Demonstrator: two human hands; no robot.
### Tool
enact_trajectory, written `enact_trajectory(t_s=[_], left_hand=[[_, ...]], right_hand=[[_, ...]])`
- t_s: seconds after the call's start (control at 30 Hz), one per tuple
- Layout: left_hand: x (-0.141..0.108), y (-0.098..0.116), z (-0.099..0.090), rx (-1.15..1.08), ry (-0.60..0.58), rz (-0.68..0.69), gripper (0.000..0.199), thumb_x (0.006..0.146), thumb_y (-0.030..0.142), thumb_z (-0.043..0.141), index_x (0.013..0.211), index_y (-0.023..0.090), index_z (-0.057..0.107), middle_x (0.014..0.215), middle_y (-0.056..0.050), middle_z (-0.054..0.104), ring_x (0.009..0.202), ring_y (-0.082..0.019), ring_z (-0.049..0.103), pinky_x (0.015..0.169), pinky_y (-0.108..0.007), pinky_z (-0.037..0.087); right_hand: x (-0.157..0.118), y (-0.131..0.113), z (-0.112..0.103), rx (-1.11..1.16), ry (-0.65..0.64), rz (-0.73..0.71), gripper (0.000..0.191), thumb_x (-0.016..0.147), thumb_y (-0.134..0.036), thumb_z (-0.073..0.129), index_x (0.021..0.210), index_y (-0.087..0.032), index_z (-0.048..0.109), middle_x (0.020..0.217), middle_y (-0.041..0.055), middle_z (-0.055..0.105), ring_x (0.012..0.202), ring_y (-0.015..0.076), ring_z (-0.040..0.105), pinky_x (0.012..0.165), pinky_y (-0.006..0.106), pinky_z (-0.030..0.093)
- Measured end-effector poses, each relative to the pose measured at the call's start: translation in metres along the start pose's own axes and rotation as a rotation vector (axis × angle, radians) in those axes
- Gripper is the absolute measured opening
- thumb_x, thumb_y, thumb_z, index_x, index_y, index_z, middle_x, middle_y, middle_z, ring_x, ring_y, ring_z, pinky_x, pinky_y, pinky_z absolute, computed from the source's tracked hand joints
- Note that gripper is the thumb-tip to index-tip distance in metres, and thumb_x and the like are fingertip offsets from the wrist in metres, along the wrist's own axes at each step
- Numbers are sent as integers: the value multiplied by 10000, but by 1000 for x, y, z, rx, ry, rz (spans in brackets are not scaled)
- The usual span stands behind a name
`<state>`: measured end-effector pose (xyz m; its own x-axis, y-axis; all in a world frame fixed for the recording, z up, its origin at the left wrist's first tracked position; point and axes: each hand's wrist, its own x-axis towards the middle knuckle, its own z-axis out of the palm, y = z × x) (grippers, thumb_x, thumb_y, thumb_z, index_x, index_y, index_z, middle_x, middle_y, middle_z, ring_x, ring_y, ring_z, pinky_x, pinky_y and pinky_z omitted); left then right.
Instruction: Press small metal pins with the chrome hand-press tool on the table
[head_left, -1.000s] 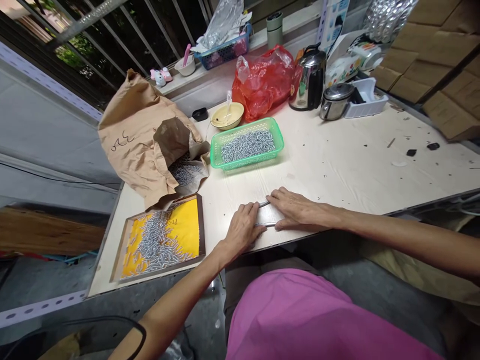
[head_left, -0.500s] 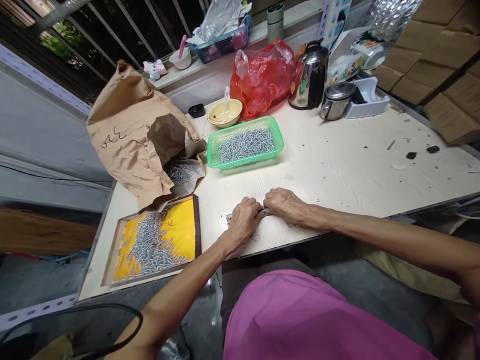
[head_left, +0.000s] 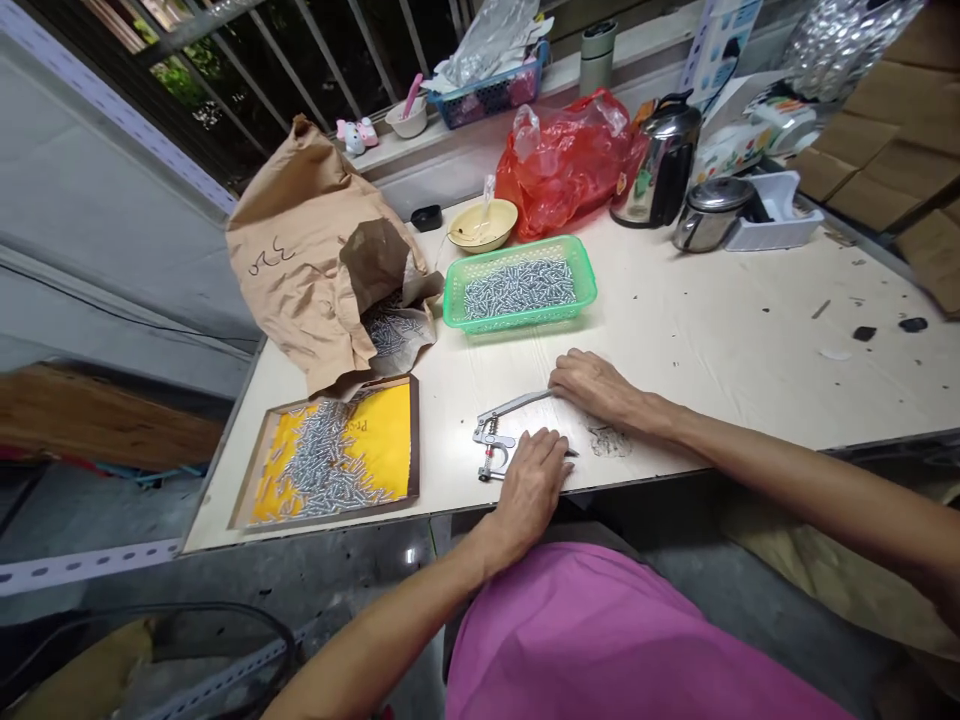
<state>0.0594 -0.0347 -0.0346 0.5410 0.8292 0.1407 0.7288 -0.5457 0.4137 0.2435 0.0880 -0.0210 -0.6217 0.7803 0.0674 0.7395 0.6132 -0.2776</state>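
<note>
Silver snap-fastener pliers [head_left: 517,405] lie on the table near its front edge, handles spread apart and jaws to the left. A spring on a rod shows at the jaw end. My left hand [head_left: 534,475] is closed over the lower handle, whose pointed tip sticks out past the fingers. At the far end of the upper handle, the fingers of my right hand [head_left: 592,385] are closed on it; the fingertips are partly hidden. Left of the pliers is a shallow tray [head_left: 414,440] with a yellow bottom, holding many small silver metal pins.
A green basket [head_left: 517,325] of similar metal pieces stands behind the pliers. An open paper sack [head_left: 300,270] spills pieces at the left. Further back are a yellow bowl [head_left: 484,240], a red plastic bag [head_left: 566,165], a kettle [head_left: 656,165] and a metal pot [head_left: 712,215].
My hands have moved apart, the left one nearer to me, and the pliers' handles are now spread and plainly visible. The camera view has shifted, so the table's things appear further right.
</note>
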Motion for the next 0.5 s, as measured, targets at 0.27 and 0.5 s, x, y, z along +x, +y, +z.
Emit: enact_trajectory(t_s=[0.27,0.5], left_hand=[[-4,5,2,-88,15,7,316,938,246,432,1227,150,513,1239,-131,588,1242,-246,485,1076,-462,365],[-59,1,-28,-45,129,198,170,907,194,496,1023,146,610,900,-63,666,819,-150,608,741,-267,505]], right_hand=[[31,-58,-10,-89,-61,-211,151,886,-167,509,868,-180,658,918,86,626,881,221,455,717,340,286],[32,-119,26,114,-30,-701,135,844,-89,523,876,-184,613,938,63,611,949,210,438,829,356,303]])
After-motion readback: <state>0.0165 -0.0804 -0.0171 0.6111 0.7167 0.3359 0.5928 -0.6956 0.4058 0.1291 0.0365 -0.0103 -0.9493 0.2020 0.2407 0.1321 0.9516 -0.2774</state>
